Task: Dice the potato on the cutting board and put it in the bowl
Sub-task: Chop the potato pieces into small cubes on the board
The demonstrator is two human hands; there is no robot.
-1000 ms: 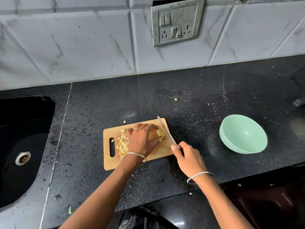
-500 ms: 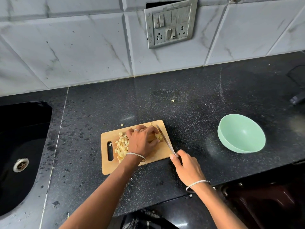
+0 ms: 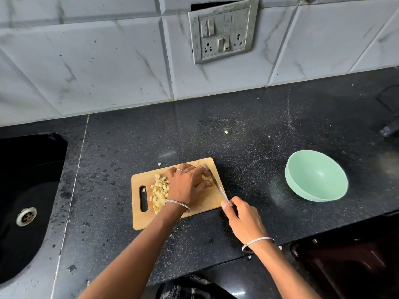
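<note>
Cutting board: one rectangular light wooden cutting board (image 3: 140, 222) with one slot handle at its left end; lies flat on the black speckled stone counter (image 3: 248, 160)
Diced potato: one heap of small pale yellow diced potato (image 3: 159, 195) on the board's left half, just right of the slot; the cubes are too many and too small to count
Potato piece: one uncut pale potato piece (image 3: 206, 178) on the board's right half; mostly hidden under fingers
Left hand: left hand (image 3: 187, 186) palm down over the board, fingers curled round the potato piece and pinning it to the wood; one ring (image 3: 179, 170) on a finger
Knife: one knife with a thin steel blade (image 3: 218, 184); it slants from near the board's far right corner toward the near right edge, just right of the potato piece; whether it is cutting in cannot be told
Right hand: right hand (image 3: 244, 223) off the board's near right corner; clenched round the knife's handle, which is hidden in the fist
Bowl: one round mint-green bowl (image 3: 302, 190) on the counter, well to the right of the board
Stray bits: three; one (image 3: 196, 162) at the board's far edge, one (image 3: 159, 164) on the counter just beyond it, one (image 3: 225, 132) farther back
Bangles: two thin silver ones; left wrist (image 3: 177, 205), right wrist (image 3: 258, 241)
Sink: one black sink (image 3: 32, 165) at the left; one round metal drain (image 3: 26, 216)
Wall: white marbled tiles (image 3: 97, 67); one grey metal switch plate (image 3: 222, 31) with two sockets
</note>
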